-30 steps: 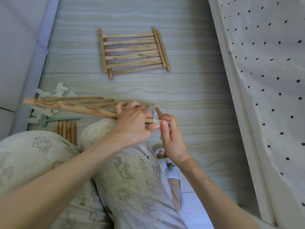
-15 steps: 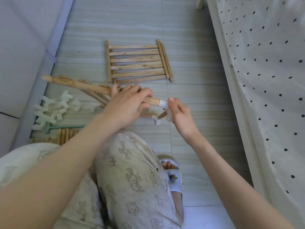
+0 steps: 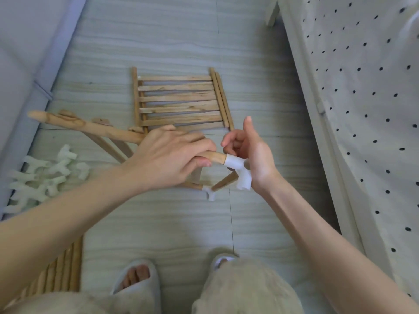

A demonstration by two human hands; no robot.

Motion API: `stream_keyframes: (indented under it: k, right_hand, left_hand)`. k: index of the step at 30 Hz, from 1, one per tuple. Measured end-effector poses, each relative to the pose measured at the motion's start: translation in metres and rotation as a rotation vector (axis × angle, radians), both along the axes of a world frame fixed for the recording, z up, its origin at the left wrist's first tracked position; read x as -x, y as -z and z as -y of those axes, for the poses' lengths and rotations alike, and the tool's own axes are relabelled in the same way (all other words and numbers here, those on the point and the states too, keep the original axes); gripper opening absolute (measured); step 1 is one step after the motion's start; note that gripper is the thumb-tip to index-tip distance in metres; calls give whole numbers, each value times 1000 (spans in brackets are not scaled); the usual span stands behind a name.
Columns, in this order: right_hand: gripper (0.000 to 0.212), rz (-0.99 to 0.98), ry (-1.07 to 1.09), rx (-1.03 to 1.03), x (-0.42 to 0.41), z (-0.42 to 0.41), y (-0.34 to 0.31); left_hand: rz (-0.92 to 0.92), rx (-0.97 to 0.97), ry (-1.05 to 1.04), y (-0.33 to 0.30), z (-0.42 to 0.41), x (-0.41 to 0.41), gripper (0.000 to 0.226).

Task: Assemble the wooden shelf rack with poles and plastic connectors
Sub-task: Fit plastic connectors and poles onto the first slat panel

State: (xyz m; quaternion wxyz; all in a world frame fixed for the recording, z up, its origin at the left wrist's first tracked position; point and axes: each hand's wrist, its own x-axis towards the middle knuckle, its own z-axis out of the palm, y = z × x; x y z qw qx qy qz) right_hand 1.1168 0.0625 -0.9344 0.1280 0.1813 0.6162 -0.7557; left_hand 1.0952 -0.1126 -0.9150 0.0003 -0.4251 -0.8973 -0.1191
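Note:
My left hand point(image 3: 172, 155) grips a round wooden pole point(image 3: 90, 126) that carries several slats slanting down to the floor. A white plastic connector point(image 3: 237, 165) sits on the pole's right end. The heel of my right hand point(image 3: 256, 152) presses against this connector, thumb up and fingers loosely bent, not wrapped round it. Lower down, a second white connector point(image 3: 209, 193) joins two thinner poles near the floor. A finished slatted shelf panel point(image 3: 179, 100) lies flat on the floor beyond my hands.
A heap of loose white connectors point(image 3: 45, 175) lies at the left by the wall. A bundle of spare poles point(image 3: 65, 268) lies at the bottom left. A white bed frame point(image 3: 317, 132) with a dotted sheet runs along the right. My slippered foot point(image 3: 136, 282) is below.
The pole assembly has moved from my lap out over the floor. My right hand went from pinching the connector to pressing its palm against it.

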Motion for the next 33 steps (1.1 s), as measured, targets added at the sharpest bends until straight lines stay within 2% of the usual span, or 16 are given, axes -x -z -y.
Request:
stream_keyframes:
  k: [5, 13, 16, 20, 22, 25, 27, 30, 33]
  right_hand:
    - [65, 33, -118, -4, 14, 4, 6]
    - [63, 55, -115, 36, 30, 1, 8]
    - [65, 13, -14, 95, 34, -2, 9]
    - [58, -73, 284, 131, 37, -2, 20]
    - [51, -107, 266, -70, 31, -1, 28]
    - [28, -253, 84, -388, 24, -2, 30]
    - [15, -337, -6, -535, 33, -5, 21]
    - [22, -418, -39, -794, 59, -6, 9]
    - [40, -527, -1, -1169, 80, -6, 0]
  left_hand:
    - [-92, -43, 5, 10, -2, 4, 36]
    - [-118, -90, 21, 19, -8, 19, 33]
    - [-122, -106, -3, 18, -11, 25, 34]
    - [-118, -124, -33, 16, -18, 41, 30]
    - [-105, -146, -72, 15, -18, 50, 30]
    - [-110, -264, -214, 6, -12, 65, 24]
    - [-14, -378, -337, -4, -5, 77, 24]
    - [243, -645, -501, -19, 10, 93, 31]
    - [322, -891, -659, -17, 24, 100, 14]
